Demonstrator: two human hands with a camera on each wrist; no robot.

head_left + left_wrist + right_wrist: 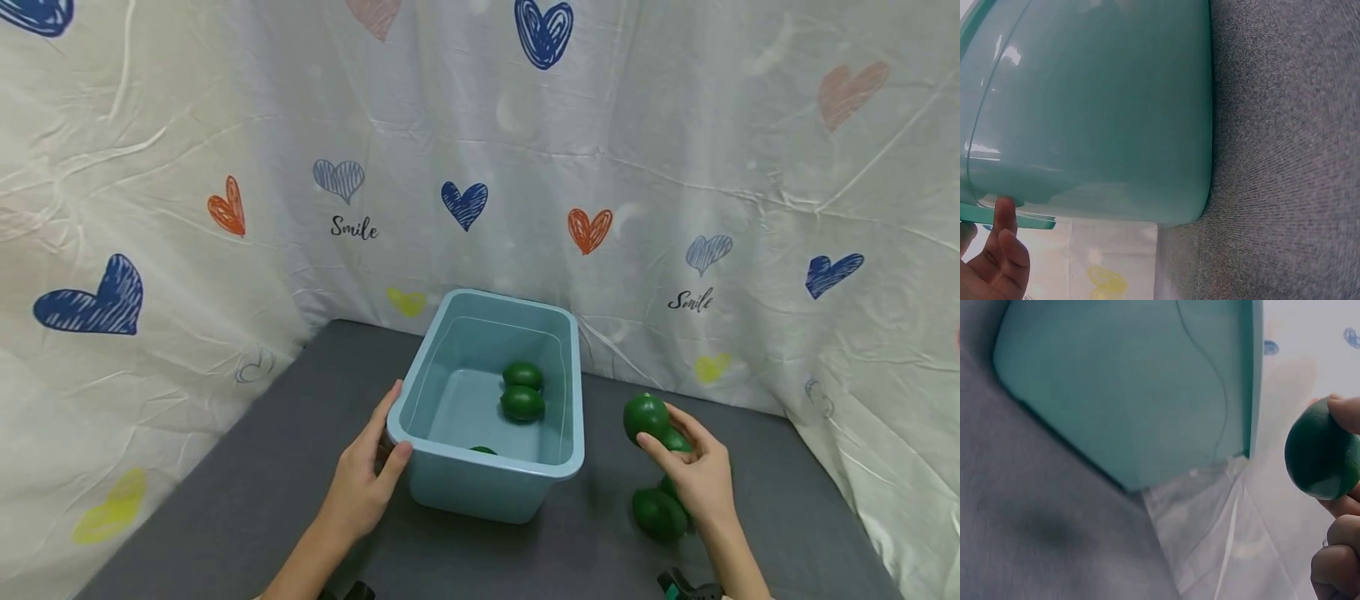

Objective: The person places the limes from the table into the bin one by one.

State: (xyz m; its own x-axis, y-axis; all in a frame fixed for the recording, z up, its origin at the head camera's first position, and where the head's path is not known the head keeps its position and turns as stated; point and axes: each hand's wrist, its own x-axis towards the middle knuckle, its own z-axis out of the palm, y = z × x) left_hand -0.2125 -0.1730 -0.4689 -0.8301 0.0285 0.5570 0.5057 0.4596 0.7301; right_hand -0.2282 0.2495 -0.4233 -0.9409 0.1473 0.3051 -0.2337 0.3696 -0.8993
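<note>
In the head view my left hand (pixel 365 481) grips the near left corner of a light blue plastic bin (pixel 491 460), thumb on the rim and fingers at the side. The left wrist view shows fingertips (pixel 1005 215) against the bin's wall just under its rim. My right hand (pixel 699 471) pinches a dark green lime (pixel 646 417) in the air, right of the bin. That lime (pixel 1319 453) also shows in the right wrist view. Two limes (pixel 522 403) lie inside the bin; another (pixel 483 450) is mostly hidden by the near wall.
Several more limes (pixel 660 515) lie on the dark grey table (pixel 592 554) under and beside my right hand, partly covered by it. A white curtain (pixel 525 117) with printed hearts hangs behind the table and along its sides.
</note>
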